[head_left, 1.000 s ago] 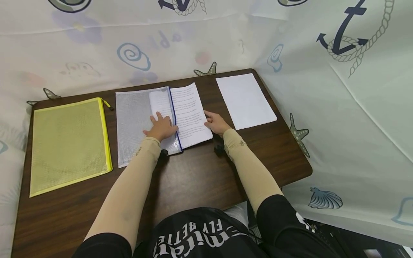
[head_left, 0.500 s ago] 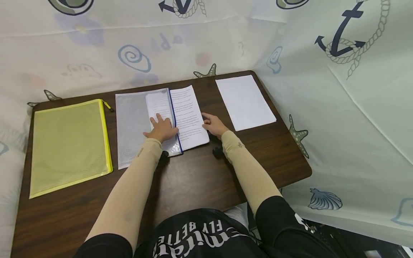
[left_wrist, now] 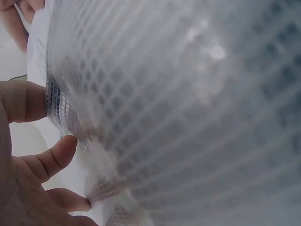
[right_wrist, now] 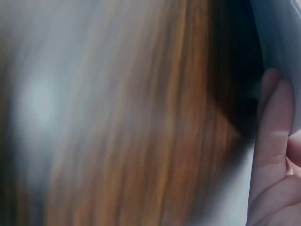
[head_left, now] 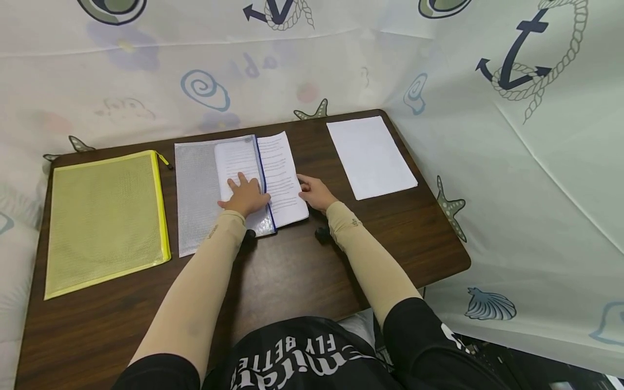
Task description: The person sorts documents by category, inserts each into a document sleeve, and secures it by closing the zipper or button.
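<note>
A clear mesh zipper pouch (head_left: 196, 189) with a blue zip edge lies flat in the middle of the table. Sheets of paper with rows of writing (head_left: 280, 179) are partly inside it, and their right part sticks out past the blue edge. My left hand (head_left: 245, 197) lies on the pouch with fingers spread, the thumb over the blue edge. In the left wrist view the mesh (left_wrist: 178, 117) bulges up close beside the fingers (left_wrist: 51, 160). My right hand (head_left: 317, 194) holds the sheets by their right edge. The right wrist view shows its fingers (right_wrist: 273, 127) against the paper.
A yellow mesh zipper pouch (head_left: 107, 222) lies at the left of the brown table (head_left: 292, 271). Blank white paper (head_left: 372, 157) rests at the back right. Behind and to the right hangs a patterned white curtain (head_left: 341, 59).
My right hand has moved left, and the sheets have slid further into the pouch with it. My left hand has stayed in place on the pouch.
</note>
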### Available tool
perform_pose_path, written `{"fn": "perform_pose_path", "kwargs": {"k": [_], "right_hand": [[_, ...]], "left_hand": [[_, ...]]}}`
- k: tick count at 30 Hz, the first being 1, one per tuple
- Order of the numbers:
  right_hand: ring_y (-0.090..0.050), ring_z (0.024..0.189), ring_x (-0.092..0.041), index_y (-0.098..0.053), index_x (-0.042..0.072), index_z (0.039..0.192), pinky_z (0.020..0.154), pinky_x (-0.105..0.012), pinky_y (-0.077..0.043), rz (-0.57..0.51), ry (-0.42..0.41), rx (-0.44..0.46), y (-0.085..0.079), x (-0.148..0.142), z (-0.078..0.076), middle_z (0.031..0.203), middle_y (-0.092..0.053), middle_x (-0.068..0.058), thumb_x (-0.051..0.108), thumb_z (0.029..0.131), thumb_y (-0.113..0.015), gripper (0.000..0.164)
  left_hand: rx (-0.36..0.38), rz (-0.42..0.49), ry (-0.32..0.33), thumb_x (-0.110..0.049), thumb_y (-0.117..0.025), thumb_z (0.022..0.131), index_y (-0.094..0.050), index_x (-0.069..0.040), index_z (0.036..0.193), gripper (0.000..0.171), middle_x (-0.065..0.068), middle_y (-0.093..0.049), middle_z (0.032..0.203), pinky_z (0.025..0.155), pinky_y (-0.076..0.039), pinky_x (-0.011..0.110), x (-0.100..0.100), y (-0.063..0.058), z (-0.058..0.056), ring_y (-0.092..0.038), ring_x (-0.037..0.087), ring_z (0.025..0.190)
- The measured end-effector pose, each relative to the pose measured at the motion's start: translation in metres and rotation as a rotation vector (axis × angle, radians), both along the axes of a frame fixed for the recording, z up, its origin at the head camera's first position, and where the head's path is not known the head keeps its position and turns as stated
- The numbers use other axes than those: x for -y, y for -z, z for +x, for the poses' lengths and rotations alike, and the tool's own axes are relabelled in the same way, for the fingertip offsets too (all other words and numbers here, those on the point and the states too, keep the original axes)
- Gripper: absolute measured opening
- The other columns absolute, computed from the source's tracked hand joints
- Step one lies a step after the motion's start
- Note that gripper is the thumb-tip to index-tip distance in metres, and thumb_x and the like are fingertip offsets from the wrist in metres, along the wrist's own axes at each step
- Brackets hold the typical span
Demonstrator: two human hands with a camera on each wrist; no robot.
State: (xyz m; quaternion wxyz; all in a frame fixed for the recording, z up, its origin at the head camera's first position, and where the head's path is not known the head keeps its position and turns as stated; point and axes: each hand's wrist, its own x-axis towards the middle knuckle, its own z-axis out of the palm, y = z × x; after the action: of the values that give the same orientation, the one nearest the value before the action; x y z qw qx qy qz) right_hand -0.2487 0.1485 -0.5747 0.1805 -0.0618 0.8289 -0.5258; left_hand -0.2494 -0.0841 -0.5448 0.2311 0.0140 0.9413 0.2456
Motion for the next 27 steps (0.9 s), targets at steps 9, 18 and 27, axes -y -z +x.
{"fn": "perform_pose_path", "kwargs": {"k": [9, 18, 27], "right_hand": [[-0.044, 0.056, -0.011, -0.03, 0.007, 0.16, 0.056, -0.024, -0.038, -0.03, 0.04, 0.034, -0.004, 0.003, 0.004, 0.117, -0.069, -0.018, -0.002, 0.102, -0.055, 0.064], [-0.063, 0.097, -0.019, -0.029, 0.004, 0.159, 0.077, -0.025, -0.048, -0.023, 0.017, 0.03, 0.0, 0.004, 0.004, 0.131, -0.065, -0.02, -0.006, 0.1, -0.057, 0.066], [-0.066, 0.11, -0.024, -0.027, 0.002, 0.159, 0.086, -0.027, -0.052, -0.056, -0.042, -0.003, -0.004, 0.023, 0.005, 0.138, -0.061, -0.023, -0.008, 0.1, -0.053, 0.065]], "left_hand": [[-0.021, -0.018, -0.019, -0.036, -0.05, 0.092, -0.041, -0.004, 0.15, 0.067, 0.024, 0.012, 0.167, 0.094, -0.005, 0.092, -0.002, -0.001, 0.003, 0.016, 0.054, 0.149], [-0.028, -0.012, -0.014, -0.036, -0.051, 0.092, -0.048, -0.003, 0.142, 0.06, 0.026, 0.01, 0.166, 0.093, -0.006, 0.092, -0.001, 0.001, 0.002, 0.014, 0.055, 0.148], [-0.023, -0.003, -0.003, -0.036, -0.048, 0.093, -0.034, -0.004, 0.154, 0.07, 0.024, 0.01, 0.167, 0.094, -0.005, 0.092, 0.0, -0.002, 0.003, 0.016, 0.056, 0.148]]}}
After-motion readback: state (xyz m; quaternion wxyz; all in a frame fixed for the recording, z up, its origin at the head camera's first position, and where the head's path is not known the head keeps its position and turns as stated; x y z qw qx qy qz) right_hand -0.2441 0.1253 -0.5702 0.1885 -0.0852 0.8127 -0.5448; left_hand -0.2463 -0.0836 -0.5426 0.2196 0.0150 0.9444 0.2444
